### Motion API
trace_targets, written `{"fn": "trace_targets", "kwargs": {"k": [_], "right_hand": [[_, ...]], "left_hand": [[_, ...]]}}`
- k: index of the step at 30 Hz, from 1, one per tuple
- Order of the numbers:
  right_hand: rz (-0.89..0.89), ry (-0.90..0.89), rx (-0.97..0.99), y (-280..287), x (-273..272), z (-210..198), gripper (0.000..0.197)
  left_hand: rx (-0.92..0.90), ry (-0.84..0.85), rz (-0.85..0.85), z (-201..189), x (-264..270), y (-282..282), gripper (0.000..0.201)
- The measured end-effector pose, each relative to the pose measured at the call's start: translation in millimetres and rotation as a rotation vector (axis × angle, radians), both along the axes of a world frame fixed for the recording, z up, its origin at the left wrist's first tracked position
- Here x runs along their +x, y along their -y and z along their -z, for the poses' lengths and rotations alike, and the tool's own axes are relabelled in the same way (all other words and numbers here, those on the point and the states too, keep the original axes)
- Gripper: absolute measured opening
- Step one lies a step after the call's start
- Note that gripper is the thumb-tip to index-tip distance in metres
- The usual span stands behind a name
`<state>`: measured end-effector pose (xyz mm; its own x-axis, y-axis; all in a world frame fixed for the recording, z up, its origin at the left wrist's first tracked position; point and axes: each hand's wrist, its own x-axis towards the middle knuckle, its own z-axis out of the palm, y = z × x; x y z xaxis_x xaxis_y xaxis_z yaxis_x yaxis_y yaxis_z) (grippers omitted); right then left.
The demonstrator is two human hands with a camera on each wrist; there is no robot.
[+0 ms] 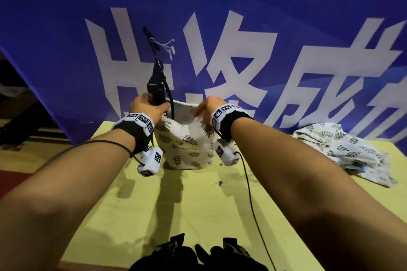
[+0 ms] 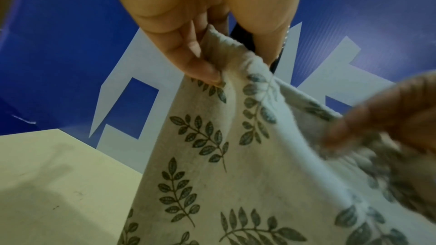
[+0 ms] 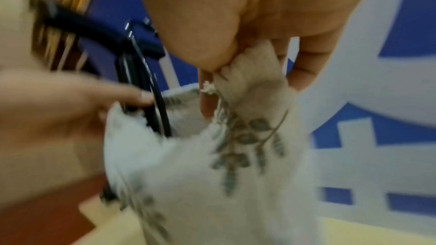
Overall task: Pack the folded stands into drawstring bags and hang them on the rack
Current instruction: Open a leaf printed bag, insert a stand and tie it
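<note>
Bag: a cream cotton drawstring bag printed with grey-green leaf sprigs (image 1: 187,138) stands upright on the far part of the pale yellow-green table (image 1: 198,215), its mouth held wide between the two hands, probably so the stand can slide in without catching the hem.
Stand: a folded black metal stand with a trailing black cable (image 1: 156,86) rises out of the left side of the bag's mouth; its lower end is inside the cloth, its upper part well above the rim. I judge it partly packed, not yet fully in.
Left hand: the left hand (image 1: 147,109) has its fingers curled round the stand's lower body, and its thumb and fingers also pinch the thick rolled hem of the bag (image 2: 226,51), so one grip steadies both.
Right hand: the right hand (image 1: 209,106) pinches the opposite rim between thumb and curled fingers (image 3: 257,74), pulling the opening taut; a frayed bit of white cord shows at that pinch.
Look of the bag: soft, slightly fuzzy weave, creased where it is gathered, sagging below the rim.
Further out: a second leaf-print cloth bag (image 1: 343,152) lies crumpled at the right of the table; a blue backdrop with large white characters (image 1: 286,28) stands behind; dark black gear (image 1: 198,255) sits at the near edge.
</note>
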<state>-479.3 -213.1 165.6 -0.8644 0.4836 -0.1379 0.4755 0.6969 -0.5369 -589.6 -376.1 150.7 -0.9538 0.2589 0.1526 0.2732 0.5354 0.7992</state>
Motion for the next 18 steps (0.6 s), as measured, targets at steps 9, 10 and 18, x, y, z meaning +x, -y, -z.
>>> {"fn": "trace_targets", "kwargs": {"k": [9,10,18], "right_hand": [[-0.008,0.297,0.284,-4.9,7.9,3.3,0.03],[-0.017,0.3,0.257,-6.0,8.3,2.1,0.032],[0.219,-0.125,-0.064,-5.2,-1.9,-12.0,0.022]], "left_hand": [[-0.053,0.042,-0.053,-5.7,1.3,-4.4,0.044],[-0.062,0.046,-0.04,-5.8,1.1,-5.4,0.044],[-0.04,0.111,0.016,-4.8,-4.4,-4.3,0.023]]}}
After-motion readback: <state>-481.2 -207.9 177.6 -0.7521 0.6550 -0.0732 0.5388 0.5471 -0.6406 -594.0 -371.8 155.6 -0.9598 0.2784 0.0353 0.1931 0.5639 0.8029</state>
